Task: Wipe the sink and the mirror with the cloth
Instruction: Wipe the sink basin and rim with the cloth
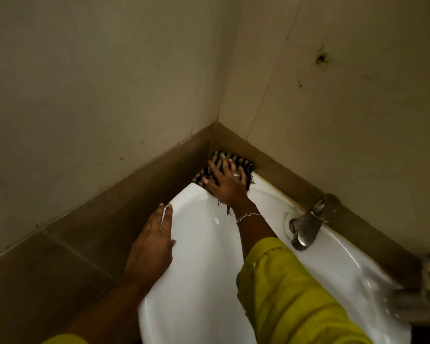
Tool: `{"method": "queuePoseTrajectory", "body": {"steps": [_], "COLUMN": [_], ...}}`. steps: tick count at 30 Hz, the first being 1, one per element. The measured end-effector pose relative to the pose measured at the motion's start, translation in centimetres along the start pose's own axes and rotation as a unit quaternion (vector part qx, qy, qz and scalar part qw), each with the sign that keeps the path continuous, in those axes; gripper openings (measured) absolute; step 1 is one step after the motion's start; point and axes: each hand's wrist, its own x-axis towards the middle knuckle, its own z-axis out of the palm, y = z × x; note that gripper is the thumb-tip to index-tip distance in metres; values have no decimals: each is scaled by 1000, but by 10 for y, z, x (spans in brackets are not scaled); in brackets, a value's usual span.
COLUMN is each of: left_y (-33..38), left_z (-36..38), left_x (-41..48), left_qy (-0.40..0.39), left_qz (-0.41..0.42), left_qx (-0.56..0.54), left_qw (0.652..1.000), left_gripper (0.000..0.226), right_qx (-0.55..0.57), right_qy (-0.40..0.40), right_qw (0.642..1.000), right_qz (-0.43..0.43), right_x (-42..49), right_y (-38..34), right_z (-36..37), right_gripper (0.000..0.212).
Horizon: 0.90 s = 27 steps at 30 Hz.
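A white ceramic sink point(204, 256) fills the lower middle, fitted into a wall corner. A dark and pale striped cloth point(241, 162) lies on the sink's far corner, against the brown wall tiles. My right hand point(225, 183) presses flat on the cloth with fingers spread, a ring on one finger and a bracelet at the wrist. My left hand point(152, 247) rests flat on the sink's left rim, fingers together, holding nothing. No mirror is in view.
A metal tap point(305, 227) stands on the sink's back rim at the right. Pale walls meet in a corner above a brown tile band point(134, 184). A blurred metal fitting point(427, 294) sits at the right edge.
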Motion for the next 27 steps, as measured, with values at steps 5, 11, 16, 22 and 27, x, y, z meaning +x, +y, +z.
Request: {"method": "queuePoseTrajectory", "body": {"steps": [5,11,16,22,27], "left_y": [2,2,3,2,2], "left_z": [-5,-7,-9,-10,-10], "left_x": [0,-3,-2,-3,-3], "left_qy": [-9,-12,-13,-7,-7], "left_qz": [-7,-17,-19,-19,-18], "left_qx": [9,-5,-7,-17,-16], "left_qw": [1000,1000,1000,1000,1000], "left_gripper": [74,74,75,74,74], "right_qx": [-5,-34,-44,-18,-28], "right_qy": [56,95,104,150,157], "right_qw": [998,987,971,950,960], "right_qz": [-7,122,211,272,232], "right_x": [-26,-62,-89,-101,-84], "right_y": [9,32,42,25,24], "right_z": [7,16,21,33,27], "right_gripper": [72,74,75,71,55]}}
